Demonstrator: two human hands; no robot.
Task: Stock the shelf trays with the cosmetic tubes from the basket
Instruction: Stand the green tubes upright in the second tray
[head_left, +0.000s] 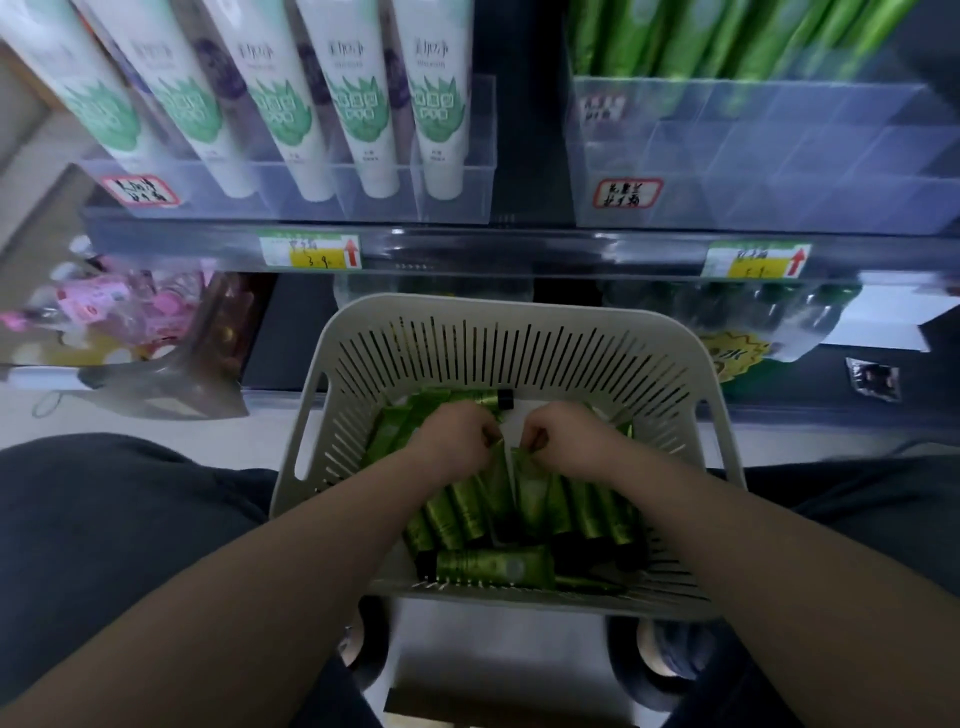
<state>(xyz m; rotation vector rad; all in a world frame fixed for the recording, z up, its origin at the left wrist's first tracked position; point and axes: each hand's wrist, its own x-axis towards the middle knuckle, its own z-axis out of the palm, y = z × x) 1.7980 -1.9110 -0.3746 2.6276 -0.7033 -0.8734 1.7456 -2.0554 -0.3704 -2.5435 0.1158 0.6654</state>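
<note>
Tubes (488, 566) glossy green, flat-crimped; basket (519, 353) slotted pale plastic

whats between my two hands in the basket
Head view: a narrow gap with the flat crimped ends of green plastic tubes, held by left hand and right hand, inside the slotted grey plastic basket.

The left forearm (260, 587) and right forearm (727, 545), both bare, reach forward and converge over the basket (311, 415). The left hand (454, 434) hangs above the basket's middle, knuckles up. Its fingers curl down and pinch the flat end of a green tube (497, 483). The right hand (563, 434) is just beside it, toward the basket's right wall, curled the same way on the flat end of a second green tube (531, 493). The hands are near each other but not touching.
</note>
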